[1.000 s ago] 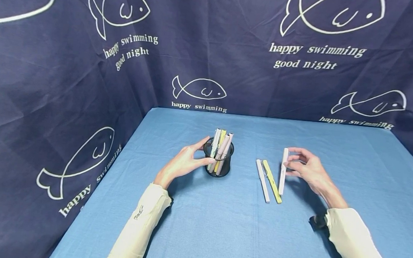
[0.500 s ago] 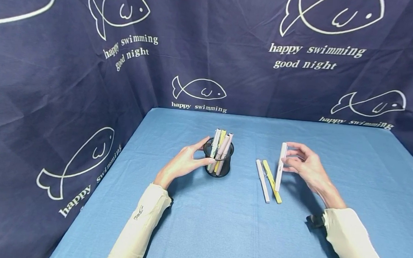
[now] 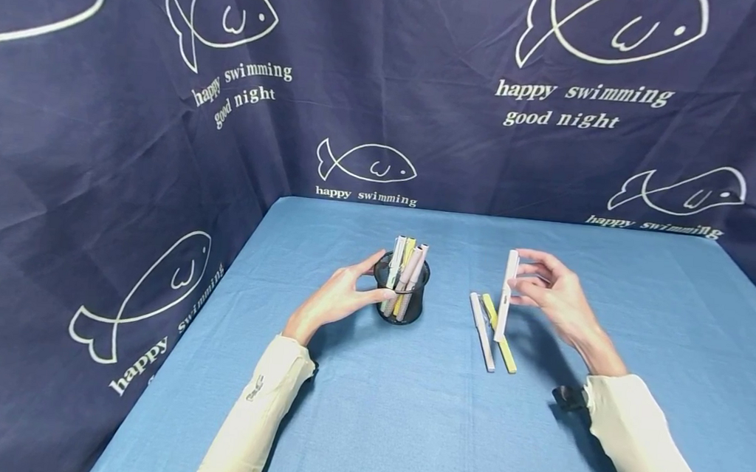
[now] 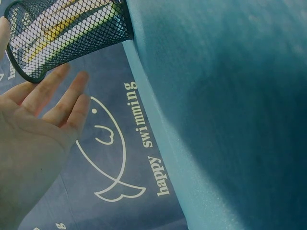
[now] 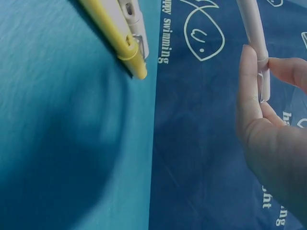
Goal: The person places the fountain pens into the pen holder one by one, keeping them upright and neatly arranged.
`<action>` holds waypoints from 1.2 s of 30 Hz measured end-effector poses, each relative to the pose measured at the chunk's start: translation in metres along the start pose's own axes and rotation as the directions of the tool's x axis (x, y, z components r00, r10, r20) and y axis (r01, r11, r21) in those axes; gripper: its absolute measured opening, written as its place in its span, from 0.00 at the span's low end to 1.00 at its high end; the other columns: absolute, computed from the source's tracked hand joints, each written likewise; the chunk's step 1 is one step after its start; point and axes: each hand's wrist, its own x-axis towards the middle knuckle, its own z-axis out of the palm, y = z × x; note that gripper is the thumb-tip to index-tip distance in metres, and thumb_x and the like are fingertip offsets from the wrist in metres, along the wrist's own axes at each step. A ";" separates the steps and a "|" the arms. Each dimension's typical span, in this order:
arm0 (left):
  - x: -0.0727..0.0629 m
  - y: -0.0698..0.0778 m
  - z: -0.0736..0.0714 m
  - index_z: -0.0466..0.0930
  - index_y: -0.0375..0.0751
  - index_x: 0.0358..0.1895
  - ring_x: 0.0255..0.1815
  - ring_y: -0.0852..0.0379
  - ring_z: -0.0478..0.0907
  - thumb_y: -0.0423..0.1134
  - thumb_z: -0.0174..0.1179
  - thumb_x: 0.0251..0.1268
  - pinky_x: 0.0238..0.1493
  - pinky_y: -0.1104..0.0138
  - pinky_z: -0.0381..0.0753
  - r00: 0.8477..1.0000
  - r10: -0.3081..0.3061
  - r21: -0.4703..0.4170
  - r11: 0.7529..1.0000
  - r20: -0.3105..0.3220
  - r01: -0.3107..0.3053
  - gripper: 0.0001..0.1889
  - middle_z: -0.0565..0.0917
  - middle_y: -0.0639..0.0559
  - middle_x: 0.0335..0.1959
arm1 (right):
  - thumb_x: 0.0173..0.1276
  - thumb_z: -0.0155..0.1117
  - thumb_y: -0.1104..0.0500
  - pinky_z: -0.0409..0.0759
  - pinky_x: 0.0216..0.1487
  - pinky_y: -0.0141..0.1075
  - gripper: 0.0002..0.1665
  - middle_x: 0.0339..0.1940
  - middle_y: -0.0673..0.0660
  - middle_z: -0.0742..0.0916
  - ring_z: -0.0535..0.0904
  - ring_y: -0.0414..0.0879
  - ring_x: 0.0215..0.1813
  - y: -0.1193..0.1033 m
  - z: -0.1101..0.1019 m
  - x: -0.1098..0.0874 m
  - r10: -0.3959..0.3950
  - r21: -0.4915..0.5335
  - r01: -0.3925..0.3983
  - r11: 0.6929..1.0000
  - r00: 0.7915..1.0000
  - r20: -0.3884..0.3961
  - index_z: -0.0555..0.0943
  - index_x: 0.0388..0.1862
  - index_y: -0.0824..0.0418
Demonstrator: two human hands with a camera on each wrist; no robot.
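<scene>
A black mesh pen holder (image 3: 414,307) stands upright on the blue cloth, with several pens (image 3: 409,262) in white, yellow and pale pink leaning inside it. Around its rim my left hand (image 3: 340,300) grips with thumb and fingers; the left wrist view shows the mesh wall (image 4: 76,33) beside the fingertips. My right hand (image 3: 556,291) pinches a pale pen (image 3: 506,298), its clip showing near the fingers in the right wrist view. This pen is raised over a yellow pen (image 3: 505,356), which lies on the cloth next to a pale pinkish pen (image 3: 482,333).
A blue cloth (image 3: 377,421) covers the table. Dark blue curtains (image 3: 452,145) with white fish drawings hang behind the table and along its left side.
My right hand has moved left and farther up in the head view, carrying the pale pen off the yellow pen's lower end. The left hand and the pen holder stay in place.
</scene>
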 end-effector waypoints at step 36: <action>0.000 0.002 0.000 0.57 0.59 0.84 0.73 0.51 0.69 0.62 0.67 0.67 0.71 0.51 0.67 1.000 0.003 -0.001 1.000 -0.002 -0.003 0.45 0.80 0.45 0.66 | 0.70 0.59 0.79 0.87 0.41 0.38 0.28 0.43 0.56 0.83 0.87 0.42 0.41 -0.003 0.037 0.020 -0.057 0.015 0.057 0.998 0.998 -0.003 0.73 0.68 0.68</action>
